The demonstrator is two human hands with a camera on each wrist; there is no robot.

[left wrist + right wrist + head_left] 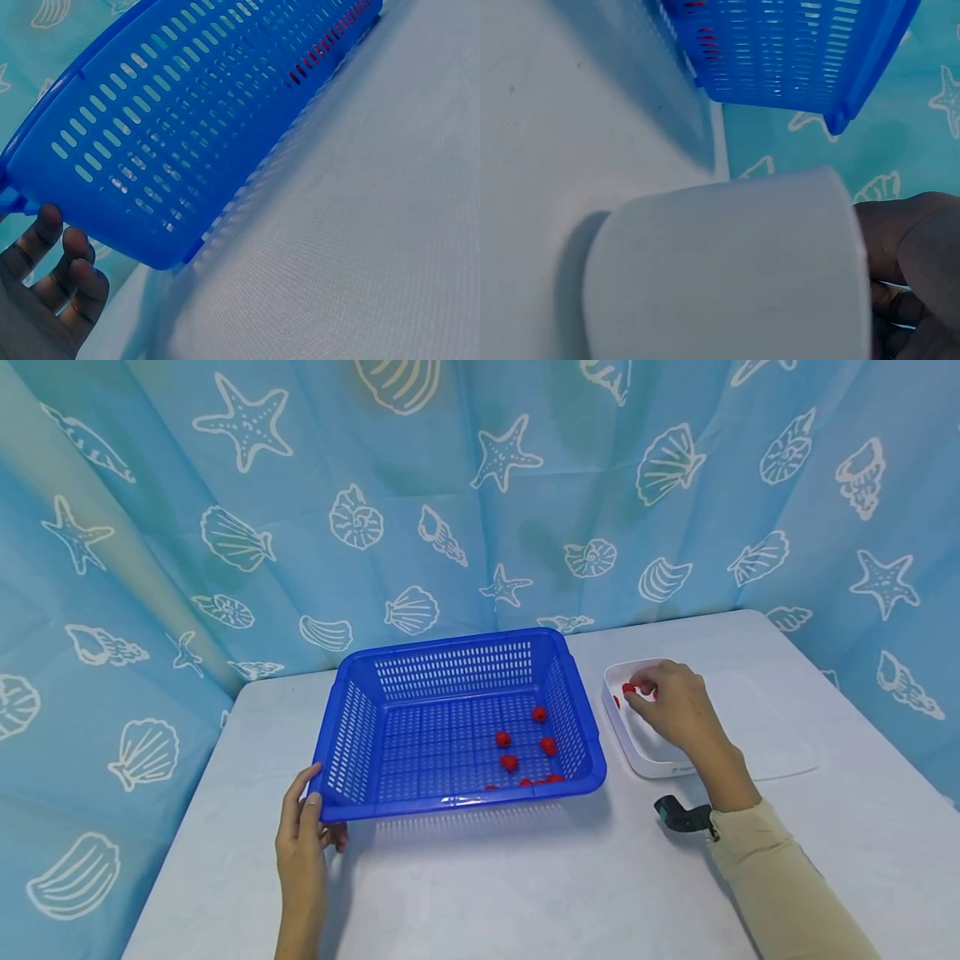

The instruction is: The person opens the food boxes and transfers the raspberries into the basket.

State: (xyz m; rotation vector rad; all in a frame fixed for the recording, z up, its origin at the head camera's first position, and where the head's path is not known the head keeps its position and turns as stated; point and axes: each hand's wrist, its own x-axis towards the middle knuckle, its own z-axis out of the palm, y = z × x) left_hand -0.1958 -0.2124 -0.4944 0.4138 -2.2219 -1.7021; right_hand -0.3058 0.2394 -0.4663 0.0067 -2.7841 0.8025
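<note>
A blue slotted basket (450,808) stands on the table, several red berry-like pieces (509,763) lying in its right part. My left hand (302,852) grips the basket's front left corner; the left wrist view shows its fingers (88,289) curled under the rim. Over the white box (637,760) on the right, my right hand (678,706) pinches a red piece (628,689) between thumb and fingertips. More red shows in the box beside the fingers. In the right wrist view the box wall (727,277) hides the fingertips of the right hand (919,270).
A clear flat lid (772,727) lies on the white table (487,893) to the right of the box. Behind the table hangs a blue curtain (465,468) with white shells and starfish. A dark wrist device (681,815) sits at the right cuff.
</note>
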